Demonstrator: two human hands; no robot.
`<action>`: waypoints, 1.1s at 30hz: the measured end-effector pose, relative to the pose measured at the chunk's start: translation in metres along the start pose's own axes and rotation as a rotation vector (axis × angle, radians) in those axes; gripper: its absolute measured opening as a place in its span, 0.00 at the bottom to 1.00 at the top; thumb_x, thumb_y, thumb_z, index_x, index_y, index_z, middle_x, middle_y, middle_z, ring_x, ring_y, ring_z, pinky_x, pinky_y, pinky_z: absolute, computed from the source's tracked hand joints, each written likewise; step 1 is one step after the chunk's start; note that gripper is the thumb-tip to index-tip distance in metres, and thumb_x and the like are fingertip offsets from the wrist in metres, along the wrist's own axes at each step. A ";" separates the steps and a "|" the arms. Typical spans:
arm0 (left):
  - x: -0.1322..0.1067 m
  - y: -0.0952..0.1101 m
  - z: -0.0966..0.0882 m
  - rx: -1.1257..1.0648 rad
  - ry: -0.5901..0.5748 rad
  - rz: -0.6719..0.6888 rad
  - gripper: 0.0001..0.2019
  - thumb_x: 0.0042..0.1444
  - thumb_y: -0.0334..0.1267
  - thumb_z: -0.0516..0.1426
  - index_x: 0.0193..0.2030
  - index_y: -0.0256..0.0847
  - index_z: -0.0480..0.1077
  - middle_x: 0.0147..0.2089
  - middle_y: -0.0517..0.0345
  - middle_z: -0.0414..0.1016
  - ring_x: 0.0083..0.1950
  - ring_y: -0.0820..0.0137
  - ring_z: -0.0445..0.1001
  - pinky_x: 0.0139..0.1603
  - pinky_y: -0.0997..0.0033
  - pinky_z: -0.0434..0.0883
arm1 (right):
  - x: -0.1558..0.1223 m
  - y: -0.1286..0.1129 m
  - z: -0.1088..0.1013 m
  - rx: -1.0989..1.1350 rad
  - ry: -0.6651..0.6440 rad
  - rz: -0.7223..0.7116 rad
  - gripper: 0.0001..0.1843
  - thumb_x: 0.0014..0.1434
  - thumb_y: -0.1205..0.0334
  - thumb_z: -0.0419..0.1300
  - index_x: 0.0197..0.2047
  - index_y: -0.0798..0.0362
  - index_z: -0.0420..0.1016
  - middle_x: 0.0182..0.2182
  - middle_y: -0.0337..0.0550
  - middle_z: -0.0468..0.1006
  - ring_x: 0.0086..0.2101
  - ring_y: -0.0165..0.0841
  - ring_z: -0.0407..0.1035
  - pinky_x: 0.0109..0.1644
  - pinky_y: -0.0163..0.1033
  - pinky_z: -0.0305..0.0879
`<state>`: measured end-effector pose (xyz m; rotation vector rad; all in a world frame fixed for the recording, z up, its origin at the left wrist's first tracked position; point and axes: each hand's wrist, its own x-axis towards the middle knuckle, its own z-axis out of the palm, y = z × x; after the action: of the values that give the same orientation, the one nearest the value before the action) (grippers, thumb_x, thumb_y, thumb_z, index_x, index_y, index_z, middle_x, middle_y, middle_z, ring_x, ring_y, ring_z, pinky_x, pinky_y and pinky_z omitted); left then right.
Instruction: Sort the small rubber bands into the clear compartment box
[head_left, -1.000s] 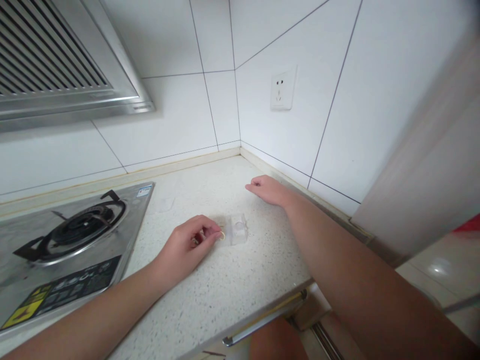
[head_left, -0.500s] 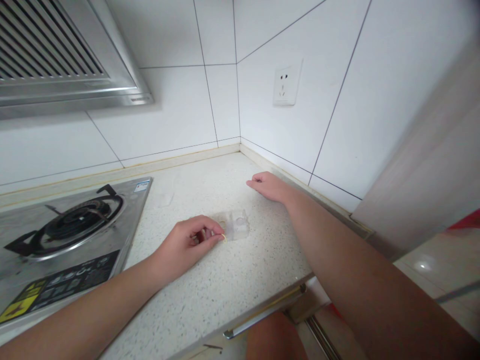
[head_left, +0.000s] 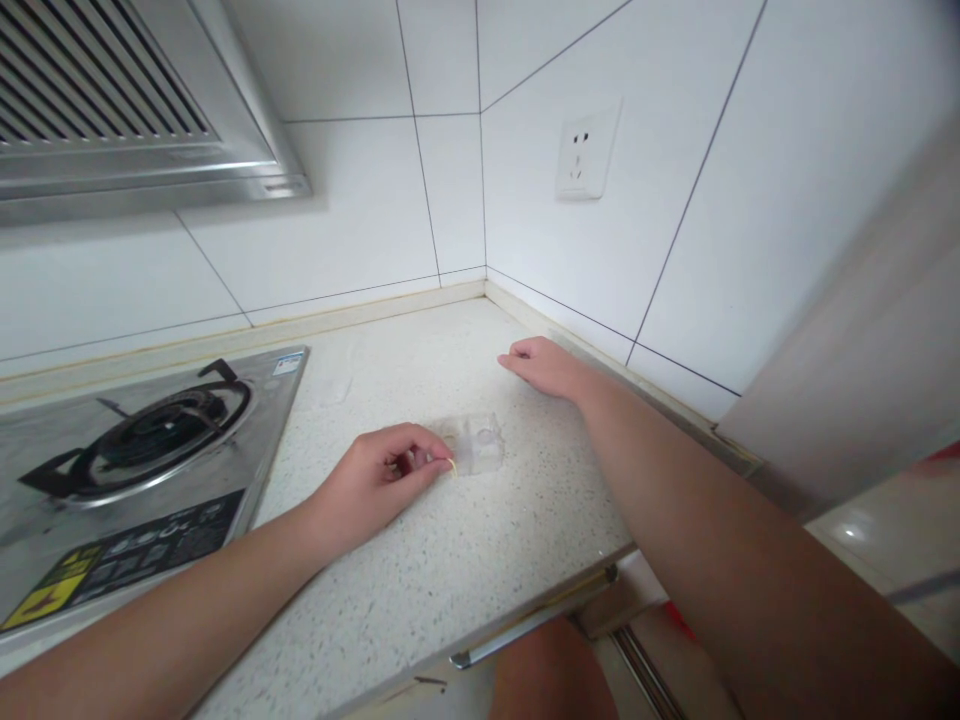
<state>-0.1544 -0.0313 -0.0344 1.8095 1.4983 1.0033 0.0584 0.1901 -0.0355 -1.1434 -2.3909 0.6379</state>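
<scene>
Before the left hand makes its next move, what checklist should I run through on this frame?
1. Fingers of the left hand pinched shut on the small yellow piece: ok.
2. The small yellow piece touching the clear plastic case: cannot tell; it sits at the case's near-left edge.
3. The clear plastic case lying flat on the countertop: ok.
4. The right hand holding nothing, resting on the countertop by the wall: ok.
5. The gas burner showing no flame: ok.
</scene>
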 end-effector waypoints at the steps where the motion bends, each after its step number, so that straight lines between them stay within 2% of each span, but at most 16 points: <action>1: 0.000 0.000 0.000 -0.001 0.000 0.004 0.10 0.60 0.45 0.60 0.40 0.40 0.75 0.30 0.60 0.72 0.30 0.75 0.65 0.30 0.76 0.63 | 0.000 0.000 0.000 -0.003 0.000 0.004 0.24 0.61 0.43 0.52 0.27 0.56 0.63 0.24 0.39 0.64 0.27 0.25 0.56 0.33 0.37 0.48; 7: 0.001 0.002 0.001 -0.002 -0.002 0.017 0.10 0.60 0.45 0.60 0.39 0.40 0.76 0.28 0.61 0.70 0.29 0.76 0.64 0.29 0.77 0.62 | 0.000 0.000 -0.001 -0.008 -0.001 0.005 0.25 0.61 0.41 0.51 0.26 0.56 0.62 0.24 0.39 0.64 0.27 0.25 0.56 0.33 0.37 0.48; 15: 0.000 0.001 0.000 0.032 -0.026 0.029 0.11 0.60 0.47 0.59 0.39 0.41 0.76 0.30 0.60 0.73 0.30 0.75 0.66 0.30 0.76 0.63 | -0.001 -0.001 -0.001 -0.018 0.006 0.003 0.26 0.61 0.41 0.51 0.25 0.56 0.59 0.23 0.38 0.61 0.26 0.25 0.55 0.33 0.37 0.47; 33: 0.000 0.004 0.000 0.051 -0.041 0.030 0.10 0.60 0.46 0.59 0.38 0.41 0.75 0.29 0.61 0.71 0.30 0.75 0.65 0.29 0.75 0.61 | 0.000 0.000 0.000 -0.024 -0.003 0.019 0.25 0.60 0.41 0.51 0.27 0.56 0.62 0.23 0.39 0.64 0.26 0.25 0.55 0.32 0.37 0.47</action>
<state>-0.1521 -0.0320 -0.0317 1.8821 1.4880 0.9446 0.0587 0.1904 -0.0355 -1.1772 -2.3990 0.6196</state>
